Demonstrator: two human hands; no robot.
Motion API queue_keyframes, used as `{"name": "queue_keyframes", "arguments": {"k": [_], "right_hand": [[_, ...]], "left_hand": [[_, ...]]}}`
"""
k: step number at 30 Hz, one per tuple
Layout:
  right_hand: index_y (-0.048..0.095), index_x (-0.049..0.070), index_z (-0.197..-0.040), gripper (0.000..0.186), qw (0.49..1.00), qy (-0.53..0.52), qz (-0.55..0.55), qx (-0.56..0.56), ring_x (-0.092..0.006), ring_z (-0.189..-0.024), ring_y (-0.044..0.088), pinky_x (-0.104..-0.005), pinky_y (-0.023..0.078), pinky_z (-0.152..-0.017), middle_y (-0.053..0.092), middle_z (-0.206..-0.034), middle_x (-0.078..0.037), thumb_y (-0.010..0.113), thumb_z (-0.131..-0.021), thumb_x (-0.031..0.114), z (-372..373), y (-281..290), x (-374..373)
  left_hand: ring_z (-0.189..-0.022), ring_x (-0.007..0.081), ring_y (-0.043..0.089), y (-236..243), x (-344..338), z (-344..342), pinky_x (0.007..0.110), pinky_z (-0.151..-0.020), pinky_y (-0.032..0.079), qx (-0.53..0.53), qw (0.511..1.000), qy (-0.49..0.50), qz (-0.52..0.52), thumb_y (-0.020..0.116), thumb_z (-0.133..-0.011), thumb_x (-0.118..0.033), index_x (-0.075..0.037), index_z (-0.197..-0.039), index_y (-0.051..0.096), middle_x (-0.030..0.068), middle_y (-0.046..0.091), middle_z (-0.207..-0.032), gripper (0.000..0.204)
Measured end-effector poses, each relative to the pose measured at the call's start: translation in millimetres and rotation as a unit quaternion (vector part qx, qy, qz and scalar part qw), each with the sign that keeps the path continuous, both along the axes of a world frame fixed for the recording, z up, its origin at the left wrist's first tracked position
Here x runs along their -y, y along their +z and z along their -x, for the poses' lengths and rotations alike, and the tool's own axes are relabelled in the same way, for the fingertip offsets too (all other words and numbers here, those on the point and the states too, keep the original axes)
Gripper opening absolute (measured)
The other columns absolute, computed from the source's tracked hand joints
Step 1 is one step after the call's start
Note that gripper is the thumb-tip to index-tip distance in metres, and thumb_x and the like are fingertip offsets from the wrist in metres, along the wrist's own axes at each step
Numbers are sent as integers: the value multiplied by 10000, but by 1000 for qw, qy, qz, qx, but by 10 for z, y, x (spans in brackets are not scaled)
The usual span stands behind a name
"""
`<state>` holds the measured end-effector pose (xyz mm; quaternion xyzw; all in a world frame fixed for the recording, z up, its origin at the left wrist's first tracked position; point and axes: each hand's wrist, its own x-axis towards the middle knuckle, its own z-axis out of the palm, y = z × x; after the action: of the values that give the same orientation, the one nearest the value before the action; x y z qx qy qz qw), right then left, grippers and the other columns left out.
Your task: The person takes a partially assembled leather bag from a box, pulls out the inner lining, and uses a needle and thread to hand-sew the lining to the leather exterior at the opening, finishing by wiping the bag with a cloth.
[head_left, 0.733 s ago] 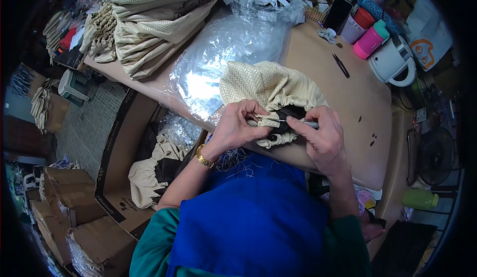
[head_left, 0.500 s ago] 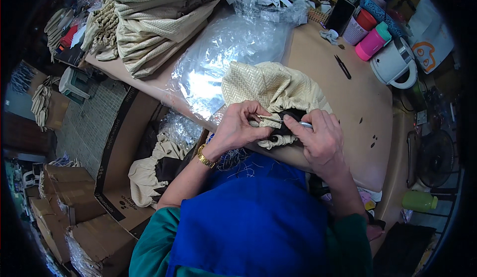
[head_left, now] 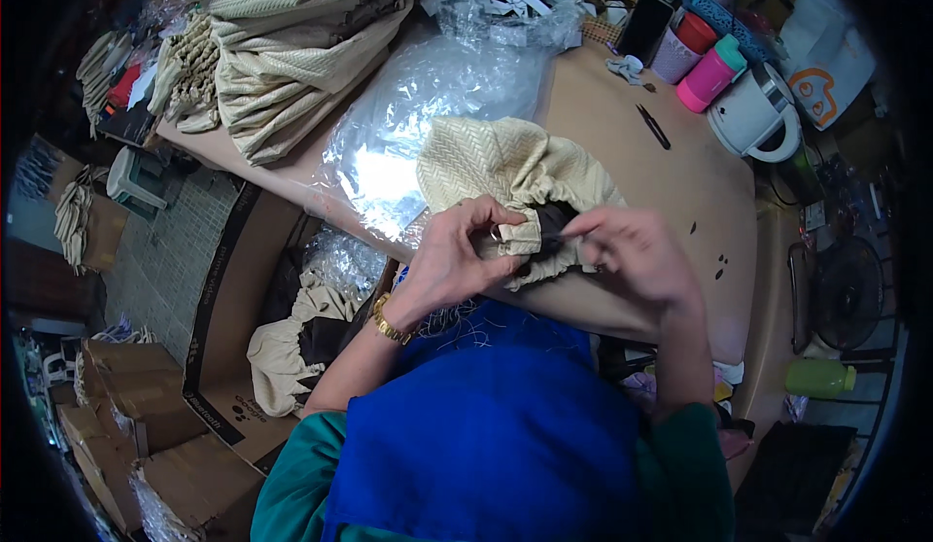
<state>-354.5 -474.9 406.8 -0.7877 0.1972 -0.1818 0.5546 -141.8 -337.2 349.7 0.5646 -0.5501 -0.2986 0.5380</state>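
A cream, herringbone-textured fabric bag [head_left: 505, 158] with a gathered edge and dark lining lies at the table's front edge. My left hand [head_left: 457, 255], a gold watch on its wrist, pinches a cream tab [head_left: 522, 236] on that edge between thumb and fingers. A small metal ring [head_left: 496, 234] shows at the tab beside the fingertips. My right hand [head_left: 637, 250] is just right of the tab, over the dark lining. Its fingers are bent together and partly blurred; a thin dark thing shows at their tips, too unclear to name.
Clear plastic bags [head_left: 428, 104] lie behind the work, beside a tall stack of cream fabric pieces [head_left: 292, 66]. Black thread snips [head_left: 653, 126], a pink bottle [head_left: 708, 77] and a white kettle [head_left: 753, 114] stand or lie at the right. An open cardboard box [head_left: 228, 299] is at the left.
My right hand has turned and moved slightly right of the tab; the slim tool with a pale handle seen in it before no longer shows clearly. My left hand keeps its hold.
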Motion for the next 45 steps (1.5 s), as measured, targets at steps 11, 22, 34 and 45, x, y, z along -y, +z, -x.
{"name": "queue_keyframes", "arguments": {"k": [11,22,34,45], "right_hand": [[552,23,-1343,429,943,-274,179,-57,-151,-993,592,-265,454,-866,621,-1145,-70,570,-989,263,84,-1121,2085],[629,49,-1233,611,817,-351,449,88,-376,-1203,551,-422,406,-1050,582,-1281,-183,627,-644,-115,193,229,72],[589,126,-1290,642,840,-180,461,-222,-342,-1434,299,-655,141,-1146,403,-1505,-123,566,-676,-60,497,-830,-543],[582,95,-1266,532,883,-122,447,-72,-372,-1362,403,-669,218,-1104,450,-1419,-168,751,-780,227,171,-420,-635]], "left_hand": [[-640,142,553,207,265,192,297,-613,460,149,988,24,12,725,-751,-111,-28,-1207,608,74,607,-763,478],[-601,168,474,1372,493,48,306,-556,405,394,798,157,428,666,-665,7,-186,-864,748,0,475,-696,289],[-928,267,566,-664,-30,-202,357,-759,492,387,914,72,100,703,-690,-9,-230,-1155,673,82,554,-1113,516],[-1297,381,433,248,-22,82,480,-982,381,457,888,8,41,742,-744,-157,-102,-1310,531,173,441,-1412,606]]}}
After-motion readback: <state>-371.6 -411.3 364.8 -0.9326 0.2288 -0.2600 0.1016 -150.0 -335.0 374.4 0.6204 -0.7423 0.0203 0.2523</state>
